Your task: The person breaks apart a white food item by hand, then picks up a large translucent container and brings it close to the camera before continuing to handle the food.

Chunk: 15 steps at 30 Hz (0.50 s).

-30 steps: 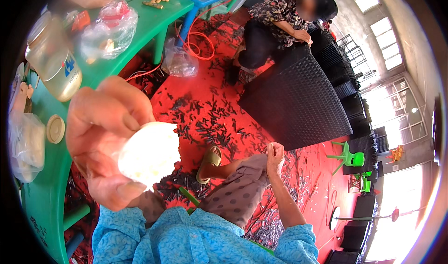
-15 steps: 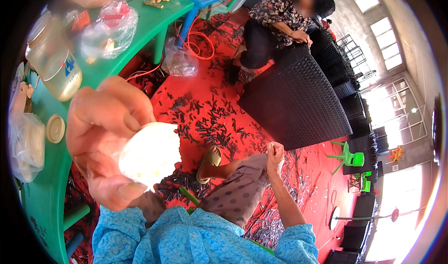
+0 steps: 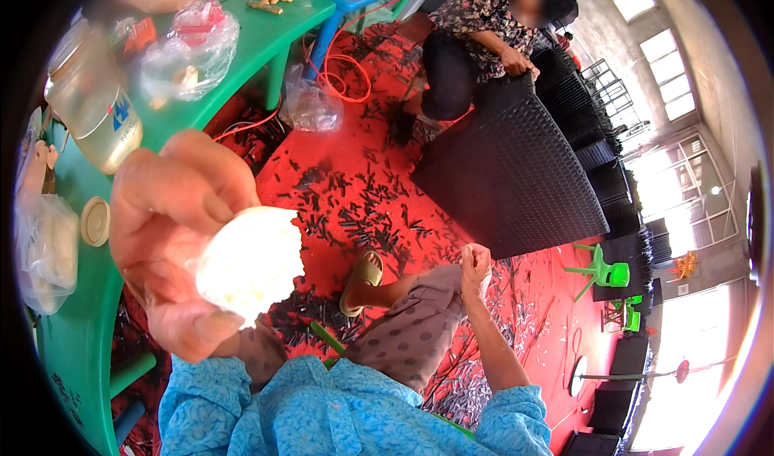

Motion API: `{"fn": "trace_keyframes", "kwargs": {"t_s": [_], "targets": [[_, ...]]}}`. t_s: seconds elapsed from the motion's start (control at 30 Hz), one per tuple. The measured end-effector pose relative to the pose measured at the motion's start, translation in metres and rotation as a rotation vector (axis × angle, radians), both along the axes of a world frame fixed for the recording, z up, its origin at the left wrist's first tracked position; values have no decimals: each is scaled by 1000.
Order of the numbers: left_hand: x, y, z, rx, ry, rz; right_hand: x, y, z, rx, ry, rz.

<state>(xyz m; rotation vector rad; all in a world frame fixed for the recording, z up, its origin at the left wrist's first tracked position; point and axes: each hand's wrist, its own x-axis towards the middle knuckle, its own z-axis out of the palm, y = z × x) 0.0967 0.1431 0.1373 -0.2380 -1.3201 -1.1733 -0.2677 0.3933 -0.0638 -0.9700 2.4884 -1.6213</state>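
Close to the view, my left hand (image 3: pixel 173 242) holds a white steamed bun (image 3: pixel 250 266) between thumb and fingers. Its right edge is ragged, as if bitten, and glare washes out its surface. My right hand (image 3: pixel 476 264) rests at my knee with the fingers curled together. Whether anything small is inside that hand I cannot make out. Left of the bun, a green table (image 3: pixel 89 311) carries a clear plastic jar (image 3: pixel 97 109), a round pale lid (image 3: pixel 95 221) and a clear plastic bag (image 3: pixel 189 53).
A co-worker (image 3: pixel 484 37) crouches ahead, hands on a large black woven panel (image 3: pixel 516 174). Dark scraps litter the red floor (image 3: pixel 387 166). An orange hose (image 3: pixel 343 85) coils by a blue table (image 3: pixel 347 0). Green chairs (image 3: pixel 601 272) and stacked black woven pieces (image 3: pixel 597 125) stand at right.
My left hand and the bun have shifted slightly left. The right hand has stayed at the knee. The co-worker has moved a little, hands still on the panel.
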Motion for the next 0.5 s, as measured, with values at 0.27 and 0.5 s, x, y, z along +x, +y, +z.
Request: {"fn": "trace_keyframes", "kwargs": {"t_s": [0.27, 0.5], "targets": [[1, 0, 0, 24, 9, 19, 2, -3, 2, -5, -11, -2], [1, 0, -2, 38, 24, 24, 8, -5, 9, -3, -25, 1]]}}
